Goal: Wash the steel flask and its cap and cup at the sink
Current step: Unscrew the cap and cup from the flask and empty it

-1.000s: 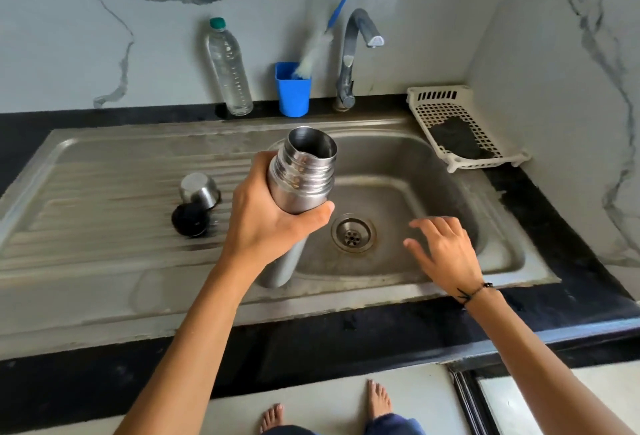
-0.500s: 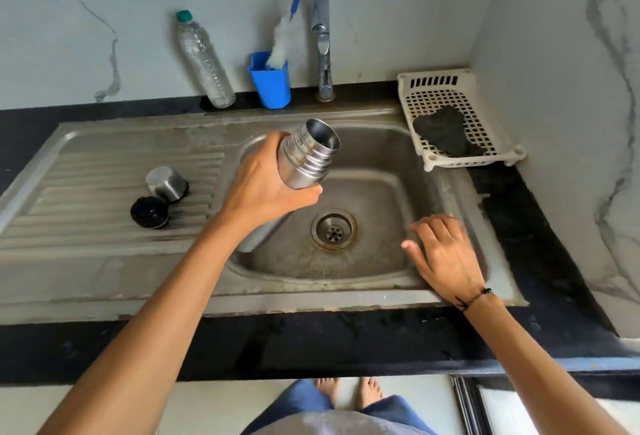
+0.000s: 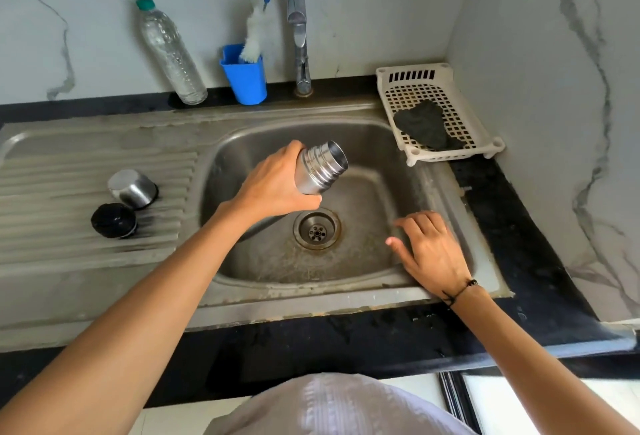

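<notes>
flask [image 3: 320, 168] 1 | cup [image 3: 132, 188] 1 | cap [image 3: 113, 220] 1 | bottle [image 3: 169, 51] 1 | tumbler [image 3: 246, 78] 1

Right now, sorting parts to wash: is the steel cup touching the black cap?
Cannot tell: in the head view the steel cup and black cap overlap, no gap visible.
</notes>
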Available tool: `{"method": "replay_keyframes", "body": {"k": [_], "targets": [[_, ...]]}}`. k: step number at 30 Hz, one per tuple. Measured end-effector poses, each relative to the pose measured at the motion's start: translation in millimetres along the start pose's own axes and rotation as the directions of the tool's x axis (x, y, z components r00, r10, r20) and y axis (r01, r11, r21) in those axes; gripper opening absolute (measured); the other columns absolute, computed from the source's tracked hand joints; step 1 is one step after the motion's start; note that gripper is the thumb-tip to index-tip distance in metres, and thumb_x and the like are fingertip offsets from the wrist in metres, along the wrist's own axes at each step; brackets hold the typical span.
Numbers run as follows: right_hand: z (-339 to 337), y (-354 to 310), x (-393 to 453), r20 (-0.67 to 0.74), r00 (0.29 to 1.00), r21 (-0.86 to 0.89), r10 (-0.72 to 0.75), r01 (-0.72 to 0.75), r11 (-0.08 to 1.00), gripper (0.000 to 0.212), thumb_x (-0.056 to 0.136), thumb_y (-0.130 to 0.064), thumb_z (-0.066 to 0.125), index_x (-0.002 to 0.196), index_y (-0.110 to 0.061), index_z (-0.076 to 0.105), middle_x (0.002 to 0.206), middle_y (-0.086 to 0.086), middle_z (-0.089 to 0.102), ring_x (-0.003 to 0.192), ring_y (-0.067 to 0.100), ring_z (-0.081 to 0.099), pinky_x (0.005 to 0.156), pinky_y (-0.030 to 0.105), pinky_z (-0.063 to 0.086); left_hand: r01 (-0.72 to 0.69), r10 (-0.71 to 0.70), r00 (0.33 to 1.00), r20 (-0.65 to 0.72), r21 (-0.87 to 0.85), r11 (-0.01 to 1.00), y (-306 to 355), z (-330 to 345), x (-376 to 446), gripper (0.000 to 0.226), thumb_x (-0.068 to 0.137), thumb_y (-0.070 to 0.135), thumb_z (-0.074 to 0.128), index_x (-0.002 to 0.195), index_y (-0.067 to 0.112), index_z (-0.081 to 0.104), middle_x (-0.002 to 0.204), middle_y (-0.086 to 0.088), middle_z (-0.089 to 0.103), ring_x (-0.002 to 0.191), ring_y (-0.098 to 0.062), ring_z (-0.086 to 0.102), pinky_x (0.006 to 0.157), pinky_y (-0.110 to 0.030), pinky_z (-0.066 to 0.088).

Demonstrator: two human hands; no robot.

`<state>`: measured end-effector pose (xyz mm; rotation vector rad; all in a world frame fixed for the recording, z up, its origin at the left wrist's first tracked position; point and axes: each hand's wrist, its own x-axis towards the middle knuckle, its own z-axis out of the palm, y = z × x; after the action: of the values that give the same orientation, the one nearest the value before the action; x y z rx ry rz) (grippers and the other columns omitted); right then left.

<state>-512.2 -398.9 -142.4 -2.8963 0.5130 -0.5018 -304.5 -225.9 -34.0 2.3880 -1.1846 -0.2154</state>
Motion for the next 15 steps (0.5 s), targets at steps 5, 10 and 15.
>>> {"method": "replay_keyframes", "body": {"k": [5,10,15], "targets": [[0.5,1.4,0.3,-0.019,1.0,0.007,-0.004,0.004,1.0,0.068,0.096,-0.058,0.021,0.098,-0.007,0.066,0.093,0.009,0.065,0.096,0.031,0.057,0.081,0.04,0.051,-0.008,0.006,0.998,0.055,0.023,1.0,-5.0,12.5,7.9,0.062,0.062,0.034,0.079,0.109,0.013,0.045,0.101,0.0,0.053,0.085,-0.02,0.054,0.067,-0.03,0.043],[0.1,1.6,0.8,0.004,1.0,0.022,0.008,-0.008,1.0,0.068,0.096,-0.059,0.02,0.098,-0.008,0.066,0.093,0.008,0.065,0.097,0.029,0.056,0.081,0.04,0.05,-0.033,0.024,0.994,0.108,0.085,0.996,-4.1,18.4,14.1,0.062,0.063,0.035,0.077,0.11,0.013,0.044,0.099,-0.001,0.054,0.083,-0.022,0.056,0.067,-0.036,0.049],[-0.8,2.0,0.2,0.013,1.0,0.032,0.006,-0.006,0.999,0.067,0.095,-0.058,0.022,0.098,-0.008,0.066,0.093,0.007,0.065,0.097,0.029,0.056,0.08,0.039,0.051,-0.071,0.053,0.99,0.133,0.13,0.989,1.1,21.2,19.0,0.063,0.064,0.035,0.077,0.112,0.012,0.044,0.1,-0.001,0.053,0.083,-0.021,0.056,0.066,-0.033,0.049]]}}
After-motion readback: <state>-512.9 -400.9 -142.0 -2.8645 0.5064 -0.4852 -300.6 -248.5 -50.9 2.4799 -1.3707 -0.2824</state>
